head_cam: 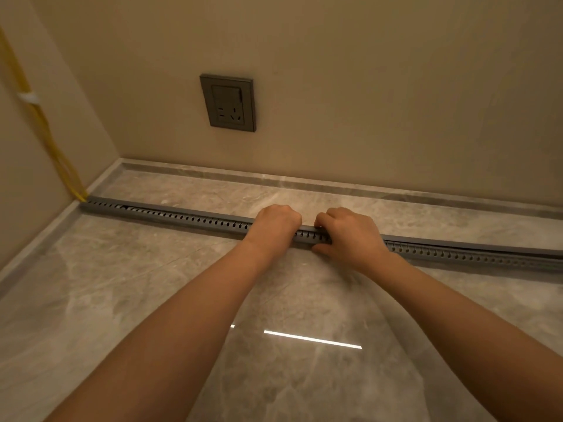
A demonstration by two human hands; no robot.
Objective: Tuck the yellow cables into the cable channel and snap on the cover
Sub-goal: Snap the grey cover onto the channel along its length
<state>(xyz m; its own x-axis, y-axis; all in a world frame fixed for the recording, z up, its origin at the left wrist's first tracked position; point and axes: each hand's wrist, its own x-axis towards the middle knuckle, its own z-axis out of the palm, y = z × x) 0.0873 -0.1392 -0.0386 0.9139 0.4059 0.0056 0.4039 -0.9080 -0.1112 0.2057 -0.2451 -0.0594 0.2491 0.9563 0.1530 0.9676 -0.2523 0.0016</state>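
Cables, yellow, are seen running down the wall at the upper left of the frame, held by a white clip, and entering the left end of the channel near the corner. Inside the channel none can be made out, so they are judged to be tucked already. The grey slotted channel is laid across the middle of the frame on the floor, from the corner at left to the right edge. The cover is seen along its top; at right a dark gap shows beneath it, so that stretch is judged not yet seated, and a small gap also shows near the left end.

The left hand is curled into a loose fist and pressed knuckles-down on the cover at centre frame. The right hand is just beside it, its fingers bent over the top of the cover and its thumb against the near wall, so channel and cover are pinched together. Neither hand is closed around anything loose.

For the snapping to go well, pressure should be applied straight down, with the channel walls squeezed so the lips engage. Work should be carried stepwise toward the right end, one hand being kept on the seated part. The small gap at left should be checked afterwards, and any cable pinched under the lip should be freed first.
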